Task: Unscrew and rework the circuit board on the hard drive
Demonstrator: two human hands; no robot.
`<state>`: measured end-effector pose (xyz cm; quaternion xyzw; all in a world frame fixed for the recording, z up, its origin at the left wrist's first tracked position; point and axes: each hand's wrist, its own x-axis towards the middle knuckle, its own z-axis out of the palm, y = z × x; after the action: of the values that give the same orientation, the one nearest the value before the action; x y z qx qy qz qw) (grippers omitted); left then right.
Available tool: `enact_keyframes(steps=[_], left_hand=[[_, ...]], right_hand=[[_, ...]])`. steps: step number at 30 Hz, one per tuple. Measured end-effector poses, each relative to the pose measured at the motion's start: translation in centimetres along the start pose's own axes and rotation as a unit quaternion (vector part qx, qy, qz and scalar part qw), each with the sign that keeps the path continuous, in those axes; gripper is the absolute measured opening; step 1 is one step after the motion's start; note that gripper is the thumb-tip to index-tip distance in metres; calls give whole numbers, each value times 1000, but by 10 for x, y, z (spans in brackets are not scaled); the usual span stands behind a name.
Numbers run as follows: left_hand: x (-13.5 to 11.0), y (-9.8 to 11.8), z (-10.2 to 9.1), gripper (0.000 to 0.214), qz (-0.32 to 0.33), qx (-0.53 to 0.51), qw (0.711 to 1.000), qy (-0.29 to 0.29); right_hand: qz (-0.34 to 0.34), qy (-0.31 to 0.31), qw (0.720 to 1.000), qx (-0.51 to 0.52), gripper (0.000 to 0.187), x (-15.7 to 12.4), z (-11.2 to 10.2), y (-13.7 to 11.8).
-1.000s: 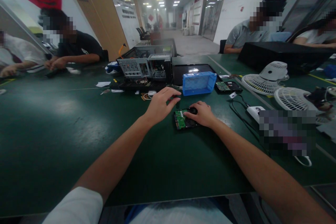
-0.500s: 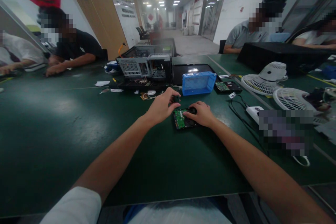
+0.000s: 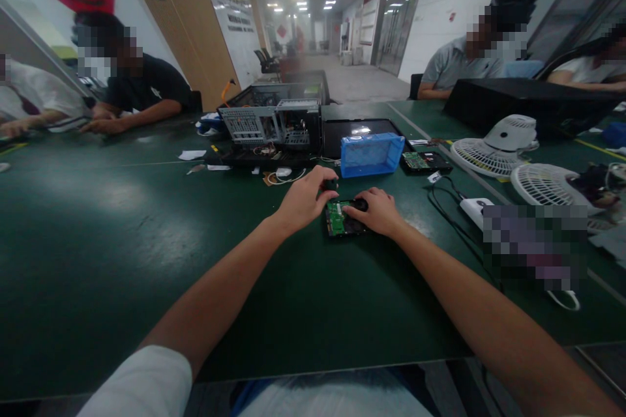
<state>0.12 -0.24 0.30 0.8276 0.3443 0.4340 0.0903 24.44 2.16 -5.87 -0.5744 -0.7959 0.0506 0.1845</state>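
A hard drive [image 3: 336,221] with a green circuit board face up sits on the green table in front of me. My right hand [image 3: 379,212] grips its right side, the thumb lying over the board and the fingers around the far edge. Just beyond the drive's left far corner is my left hand [image 3: 309,199], its thumb and fingers curled toward each other. Something small and dark [image 3: 331,184] shows between those fingertips, too unclear to name. Behind the hands a blue plastic bin [image 3: 369,156] stands on its side.
An open computer case [image 3: 267,124] and a dark flat panel [image 3: 359,130] are at the back. Another drive [image 3: 425,161] lies right of the bin. White fan parts [image 3: 493,146], a power strip [image 3: 474,208] and its black cable are on the right. Co-workers sit across the table.
Both hands keep nearly the same pose. The hard drive's near edge sits slightly higher in view. A co-worker at the left has shifted their hands a little.
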Motion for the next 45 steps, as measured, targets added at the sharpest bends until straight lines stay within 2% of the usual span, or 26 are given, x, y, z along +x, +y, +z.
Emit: enact_keyframes(steps=[7, 10, 16, 20, 26, 31, 36, 38, 45], left_hand=[[3, 7, -8, 33, -17, -49, 999, -11], [5, 11, -9, 33, -19, -69, 997, 3], [8, 12, -11, 23, 24, 20, 997, 69], [8, 8, -13, 10, 10, 46, 994, 97], [6, 2, -8, 17, -9, -2, 995, 95], [4, 4, -2, 23, -54, -44, 991, 113], [3, 8, 1, 27, -66, -111, 984, 122], [3, 10, 0, 23, -59, -98, 986, 117], [7, 12, -10, 15, 11, 46, 993, 109]], right_hand=[[18, 11, 1000, -2, 64, -1, 0, -1], [20, 10, 1000, -2, 64, -1, 0, -1], [17, 9, 1000, -9, 64, -1, 0, 0], [14, 6, 1000, -8, 63, -1, -1, -1], [12, 14, 1000, -8, 62, -1, 1, 0], [8, 22, 1000, -10, 60, -1, 2, 0], [-24, 30, 999, -8, 56, -1, -2, -2], [-41, 38, 998, -8, 54, -1, -2, -2], [-71, 52, 996, -23, 48, -2, -3, -4]])
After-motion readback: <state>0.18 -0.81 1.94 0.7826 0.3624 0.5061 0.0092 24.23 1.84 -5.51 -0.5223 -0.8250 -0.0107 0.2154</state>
